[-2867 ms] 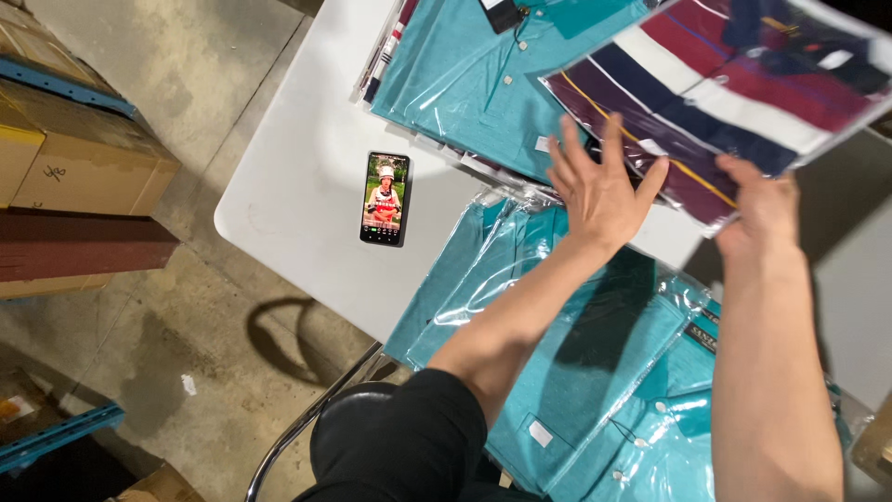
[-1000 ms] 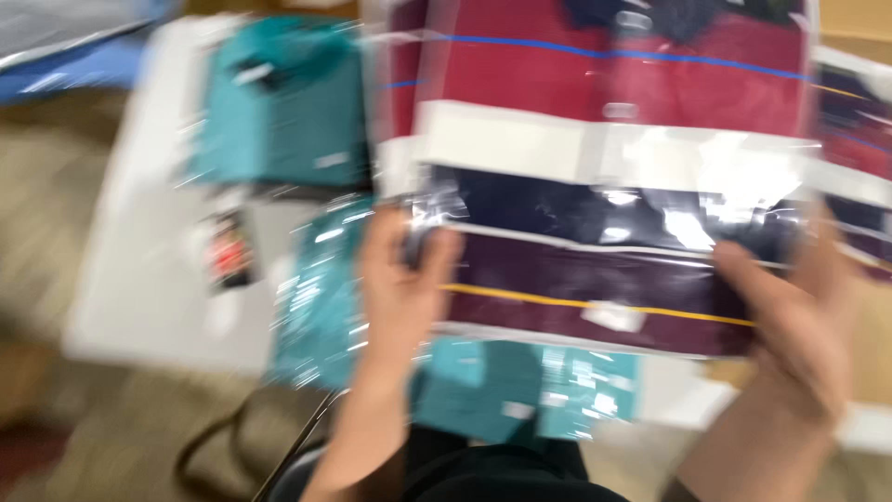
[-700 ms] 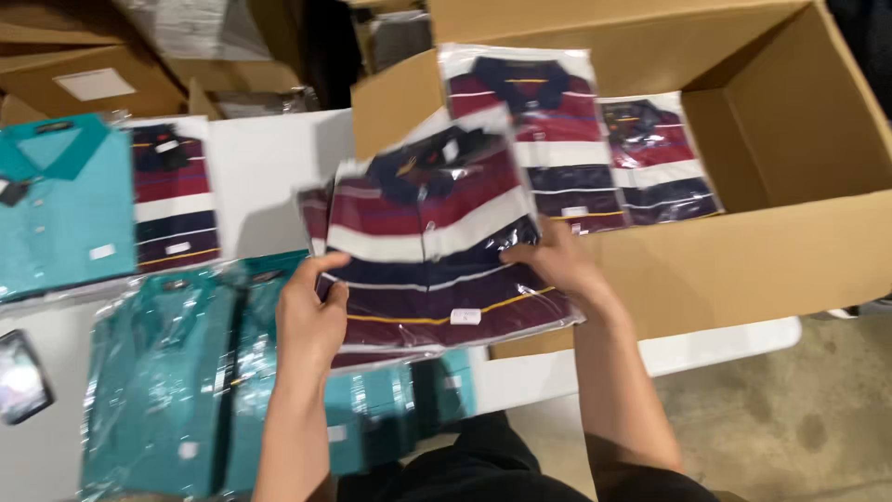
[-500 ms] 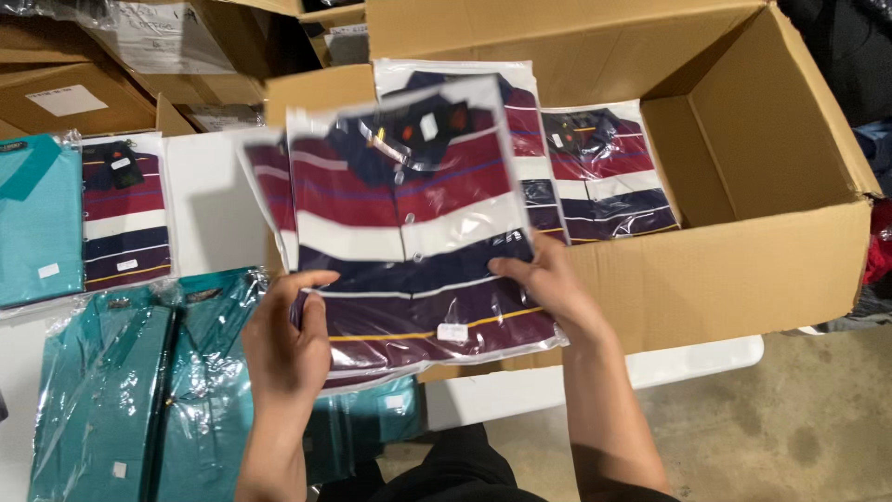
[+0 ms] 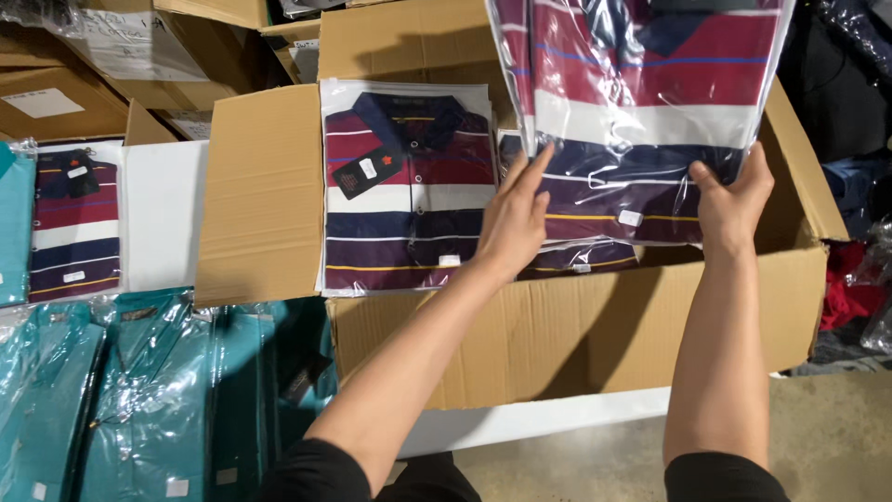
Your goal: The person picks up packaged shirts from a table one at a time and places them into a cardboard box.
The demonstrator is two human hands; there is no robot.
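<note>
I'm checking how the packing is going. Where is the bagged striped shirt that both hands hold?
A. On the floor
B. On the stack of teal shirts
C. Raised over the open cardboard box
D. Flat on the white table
C: the left hand and right hand hold the striped shirt by its lower corners above the cardboard box.

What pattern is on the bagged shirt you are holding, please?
Maroon, white and navy stripes on the bagged polo shirt, head view.

A white bench (image 5: 163, 218) stands on a stained concrete floor (image 5: 836, 437). Brown cardboard cartons (image 5: 56, 98) are stacked behind it at the upper left, under bright overhead light.
</note>
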